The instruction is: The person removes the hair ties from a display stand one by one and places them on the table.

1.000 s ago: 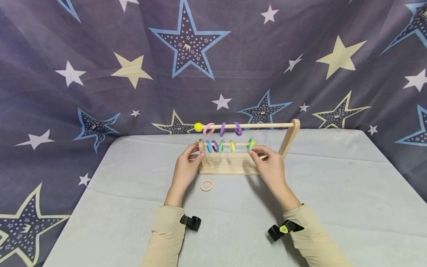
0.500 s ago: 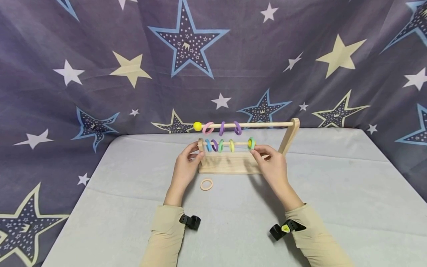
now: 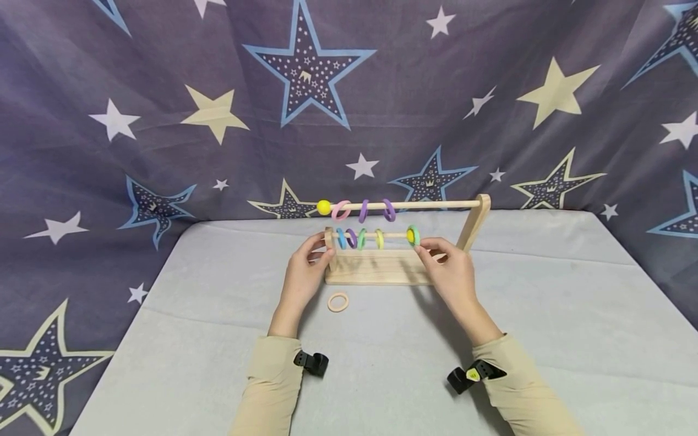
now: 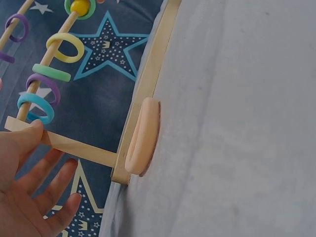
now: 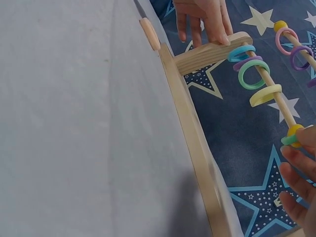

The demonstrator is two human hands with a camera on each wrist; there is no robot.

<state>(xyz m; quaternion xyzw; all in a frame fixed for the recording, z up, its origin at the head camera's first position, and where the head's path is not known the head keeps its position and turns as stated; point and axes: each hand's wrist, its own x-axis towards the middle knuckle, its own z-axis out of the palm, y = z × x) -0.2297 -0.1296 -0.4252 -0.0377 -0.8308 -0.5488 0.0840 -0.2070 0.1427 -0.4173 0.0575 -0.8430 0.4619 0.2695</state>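
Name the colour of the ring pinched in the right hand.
Mint green; that ring shows best in the head view.

We can read 0 words, brands or numbers here. We see 1 yellow label (image 3: 472,375) on the black wrist device (image 3: 460,381) at the person's right sleeve (image 3: 523,387), but its marks are too small for us to make out. On the star-printed cloth (image 3: 382,133) we find small crown signs, 1 inside the large blue-outlined star (image 3: 309,91) and 1 inside the cream-outlined star (image 3: 42,369) at lower left.
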